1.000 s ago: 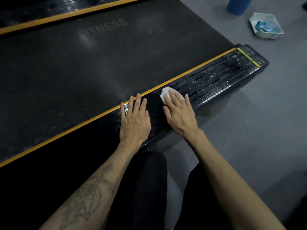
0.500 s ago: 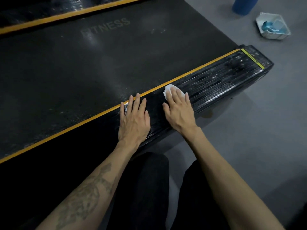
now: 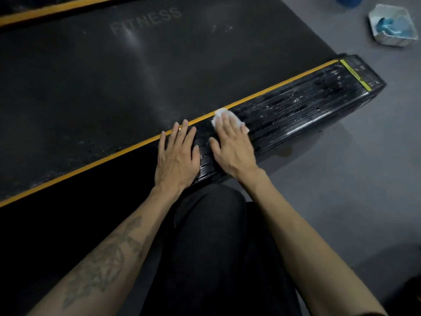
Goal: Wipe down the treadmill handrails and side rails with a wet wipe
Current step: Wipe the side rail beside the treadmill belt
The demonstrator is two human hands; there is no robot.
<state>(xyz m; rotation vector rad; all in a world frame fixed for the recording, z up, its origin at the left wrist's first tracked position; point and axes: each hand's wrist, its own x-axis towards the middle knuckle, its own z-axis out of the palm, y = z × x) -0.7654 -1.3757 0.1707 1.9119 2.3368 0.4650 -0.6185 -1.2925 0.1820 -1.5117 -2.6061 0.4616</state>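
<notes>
- As the right hand [image 3: 232, 147] presses flat, the wet wipe [image 3: 224, 117] has crept farther along the side rail [image 3: 307, 103].
- Left hand [image 3: 177, 156] still braces, fingers straight.
- Far end remains speckled.

White wipe [image 3: 227, 119], ribbed black yellow-edged side rail [image 3: 307, 103]

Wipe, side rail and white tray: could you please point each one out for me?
wipe [image 3: 219, 114], head view, white edge showing past the right hand's fingertips.
side rail [image 3: 307, 106], head view, ribbed wet top.
white tray [image 3: 377, 12], head view, far rim.
</notes>
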